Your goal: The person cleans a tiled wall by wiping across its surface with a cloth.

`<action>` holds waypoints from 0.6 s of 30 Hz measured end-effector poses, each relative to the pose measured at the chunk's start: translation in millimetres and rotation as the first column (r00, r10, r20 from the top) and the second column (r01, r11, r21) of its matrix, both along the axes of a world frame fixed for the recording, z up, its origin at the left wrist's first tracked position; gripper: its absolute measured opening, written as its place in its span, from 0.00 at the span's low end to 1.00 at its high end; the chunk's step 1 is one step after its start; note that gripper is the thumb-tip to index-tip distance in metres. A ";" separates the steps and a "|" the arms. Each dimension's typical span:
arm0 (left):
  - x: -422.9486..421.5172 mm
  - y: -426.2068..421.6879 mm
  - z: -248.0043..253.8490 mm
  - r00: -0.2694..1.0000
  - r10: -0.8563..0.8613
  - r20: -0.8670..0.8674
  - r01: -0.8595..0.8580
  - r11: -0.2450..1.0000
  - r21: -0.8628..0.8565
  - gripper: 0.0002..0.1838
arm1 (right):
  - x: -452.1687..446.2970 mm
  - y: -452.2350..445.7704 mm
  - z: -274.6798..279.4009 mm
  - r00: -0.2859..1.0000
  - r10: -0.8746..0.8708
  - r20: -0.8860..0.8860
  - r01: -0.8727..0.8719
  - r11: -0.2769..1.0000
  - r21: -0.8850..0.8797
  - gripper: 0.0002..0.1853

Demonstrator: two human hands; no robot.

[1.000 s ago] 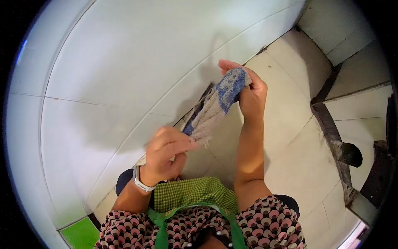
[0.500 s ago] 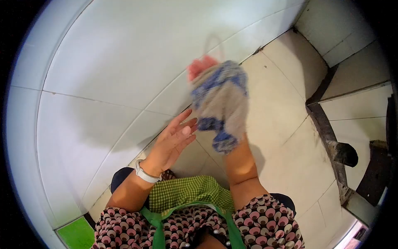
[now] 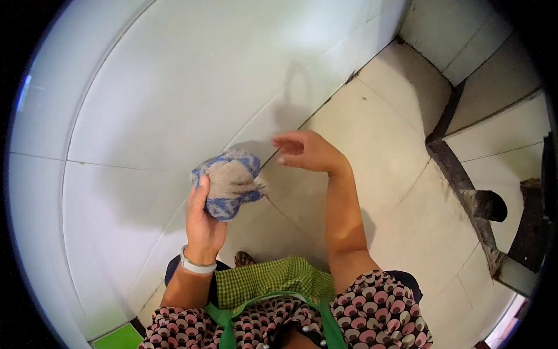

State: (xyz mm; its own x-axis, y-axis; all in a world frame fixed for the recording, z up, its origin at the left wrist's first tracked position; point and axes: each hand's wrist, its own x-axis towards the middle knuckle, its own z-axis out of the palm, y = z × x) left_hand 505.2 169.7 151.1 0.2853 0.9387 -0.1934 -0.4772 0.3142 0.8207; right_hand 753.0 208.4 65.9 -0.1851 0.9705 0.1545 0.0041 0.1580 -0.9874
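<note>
A bunched beige and blue cloth is held in my left hand, with the thumb pressed on its near left side and the other fingers hidden behind it. A light watch band circles that wrist. To the right of the cloth and apart from it, my right hand hangs in the air with nothing in it, its fingers parted from the thumb and pointing left.
White tiled wall rises on the left and ahead. Beige floor tiles run to the right, up to a dark-edged ledge with a black round piece. A green patch lies at lower left.
The cloth has passed from my right hand to my left hand and moved left, now bunched up. My right hand has come off it, and my left hand, open before, has closed on it.
</note>
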 end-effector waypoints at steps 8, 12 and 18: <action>-2.8 -32.0 11.9 0.969 -0.201 -0.140 0.197 0.979 -0.047 0.19 | -48.6 -34.8 37.3 0.926 0.369 0.077 -0.377 0.913 0.156 0.35; -4.7 -74.9 40.3 0.820 -0.423 -0.385 0.469 0.883 0.028 0.23 | -18.6 -77.1 7.8 0.985 0.168 -0.029 -0.162 0.976 0.148 0.30; 22.5 -117.7 8.4 0.703 -0.367 -0.609 0.583 0.788 0.198 0.24 | 22.5 -84.6 47.3 0.649 -0.015 -0.761 0.203 0.967 0.154 0.20</action>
